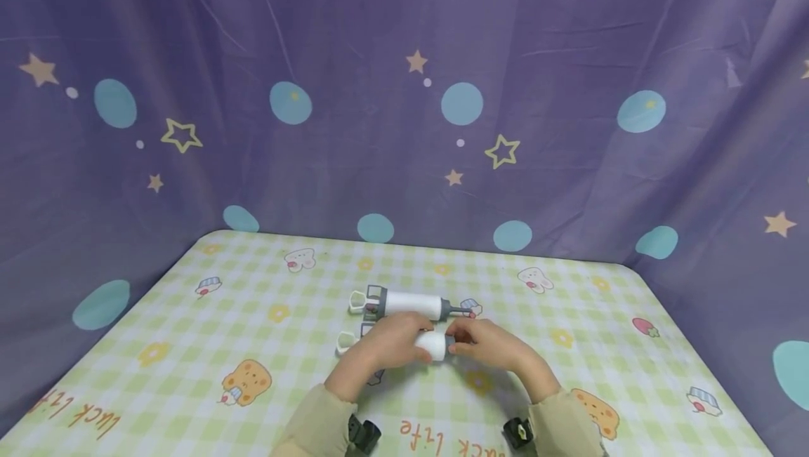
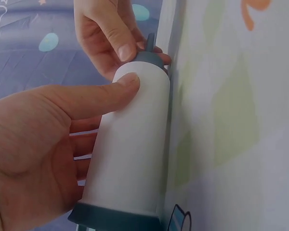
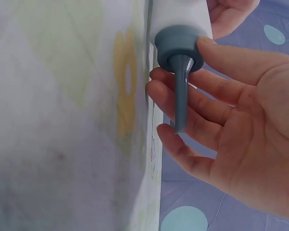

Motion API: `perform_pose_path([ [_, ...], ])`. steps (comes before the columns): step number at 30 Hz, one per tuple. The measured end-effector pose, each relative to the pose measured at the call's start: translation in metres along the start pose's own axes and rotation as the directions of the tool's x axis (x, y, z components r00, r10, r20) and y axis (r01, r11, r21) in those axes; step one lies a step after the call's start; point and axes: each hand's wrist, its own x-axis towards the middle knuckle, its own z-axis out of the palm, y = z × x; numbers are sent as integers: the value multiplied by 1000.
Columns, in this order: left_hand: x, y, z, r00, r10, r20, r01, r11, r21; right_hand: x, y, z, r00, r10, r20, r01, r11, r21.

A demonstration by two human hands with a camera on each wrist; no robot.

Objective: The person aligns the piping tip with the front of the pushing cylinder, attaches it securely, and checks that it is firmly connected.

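Observation:
A large syringe with a white barrel (image 1: pixel 433 346) lies along the table under both hands, nozzle end to the right. My left hand (image 1: pixel 393 342) grips its barrel, thumb on top and fingers behind, as the left wrist view shows. With thumb and fingertips, my right hand (image 1: pixel 495 345) holds the dark teal nozzle cap (image 3: pixel 178 45); its thin spout (image 3: pixel 181 98) points out past the palm. A second, similar syringe (image 1: pixel 413 305) lies just behind, parallel to the first. The near syringe's pale ring handle (image 1: pixel 345 342) sticks out left of my left hand.
The table (image 1: pixel 208 330) has a green checked cloth with printed cartoon figures. A purple curtain (image 1: pixel 379 162) with stars and blue dots hangs behind it and at both sides. Each wrist bears a dark camera mount (image 1: pixel 363 436).

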Motion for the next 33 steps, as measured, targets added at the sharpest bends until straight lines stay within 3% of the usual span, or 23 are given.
perform_pose_path([
  [14,-1,1,1,997,-64,39,62,997,45,1,2,1,999,-28,15,29,998,-58],
  [23,0,0,2,999,-34,31,32,996,81,-3,3,-2,1000,9,-6,-9,1000,-28],
  [27,0,-1,-3,999,-31,-9,32,997,76,-5,4,-6,1000,12,-26,-13,999,-38],
  [33,3,-2,-8,989,-18,-144,31,996,84,-7,8,-12,997,16,-80,-21,998,-63],
])
